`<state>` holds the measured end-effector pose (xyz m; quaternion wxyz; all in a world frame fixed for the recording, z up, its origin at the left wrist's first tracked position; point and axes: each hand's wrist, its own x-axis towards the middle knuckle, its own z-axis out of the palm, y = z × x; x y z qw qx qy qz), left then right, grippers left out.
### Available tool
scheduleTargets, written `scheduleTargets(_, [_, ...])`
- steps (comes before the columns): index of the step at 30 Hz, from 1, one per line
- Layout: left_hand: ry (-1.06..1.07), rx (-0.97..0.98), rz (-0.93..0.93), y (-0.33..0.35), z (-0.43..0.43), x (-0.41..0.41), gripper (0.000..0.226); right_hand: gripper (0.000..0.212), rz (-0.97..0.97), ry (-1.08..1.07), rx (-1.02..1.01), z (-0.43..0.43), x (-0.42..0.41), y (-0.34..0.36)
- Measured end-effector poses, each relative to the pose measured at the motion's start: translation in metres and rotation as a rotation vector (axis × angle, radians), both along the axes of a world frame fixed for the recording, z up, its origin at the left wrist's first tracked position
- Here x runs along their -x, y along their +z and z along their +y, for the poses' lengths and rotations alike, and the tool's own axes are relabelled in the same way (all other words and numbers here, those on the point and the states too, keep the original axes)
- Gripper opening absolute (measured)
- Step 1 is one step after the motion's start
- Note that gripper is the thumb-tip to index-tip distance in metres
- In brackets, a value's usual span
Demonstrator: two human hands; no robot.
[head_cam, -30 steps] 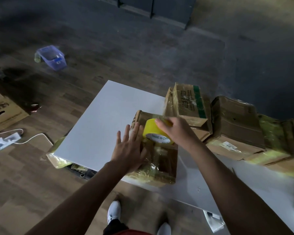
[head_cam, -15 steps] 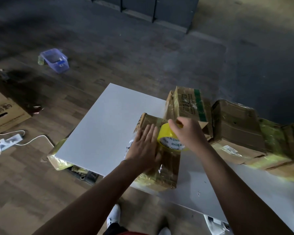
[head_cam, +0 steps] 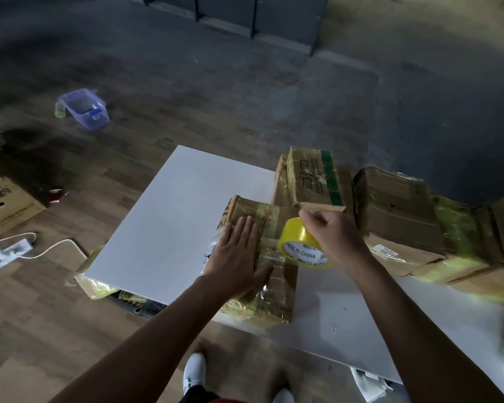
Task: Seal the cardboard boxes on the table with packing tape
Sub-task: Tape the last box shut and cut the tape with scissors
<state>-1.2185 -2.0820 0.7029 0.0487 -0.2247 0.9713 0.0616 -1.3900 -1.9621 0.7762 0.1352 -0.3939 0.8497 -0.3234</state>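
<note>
One white table (head_cam: 172, 222) is standing on a wood floor (head_cam: 186, 97), and one box (head_cam: 274, 298) is lying at its near edge, already carrying several bands of yellowish tape (head_cam: 269, 212). One left hand (head_cam: 236, 257) is pressing flat on the box top, with the fingers straight and close together and the thumb spread to the right. One right hand (head_cam: 332, 237) is gripping one yellow roll (head_cam: 298, 242), its fingers curling over the upper rim. The roll is standing on edge at the right side of the box top, with its white core facing the camera. Along the far right side of the table more boxes are crowding together. One striped box (head_cam: 312, 181) with a green band is resting on another, one brown box (head_cam: 390, 205) is standing just right of it, and flatter ones are lying beneath and further right. At least four are countable; the exact total cannot be told. On the floor, one blue bin (head_cam: 83, 107) is lying well apart at far left, and one carton (head_cam: 3, 205) is sitting at the left edge. One power strip (head_cam: 8, 253) with a white cable (head_cam: 56, 248) is lying near the carton. Two white shoes (head_cam: 194, 370) are showing below the table edge.
</note>
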Motion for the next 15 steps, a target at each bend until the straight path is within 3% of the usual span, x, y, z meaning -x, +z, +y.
scheduleTargets(4, [0.007, -0.052, 0.044, 0.003, 0.021, 0.017, 0.083, 0.056, 0.136, 0.050, -0.045, -0.020, -0.008, 0.002])
scheduleTargets(6, [0.002, -0.119, 0.079, -0.001, 0.033, 0.020, 0.083, 0.060, 0.045, 0.037, 0.012, -0.015, -0.002, -0.005])
scheduleTargets(10, [0.001, -0.111, 0.072, -0.007, 0.031, 0.016, 0.086, 0.064, -0.374, 0.083, 0.195, 0.015, 0.013, -0.026])
scheduleTargets(15, [-0.003, -0.081, 0.056, -0.009, 0.034, 0.017, 0.088, 0.049, -0.338, 0.003, 0.251, 0.018, 0.010, -0.034])
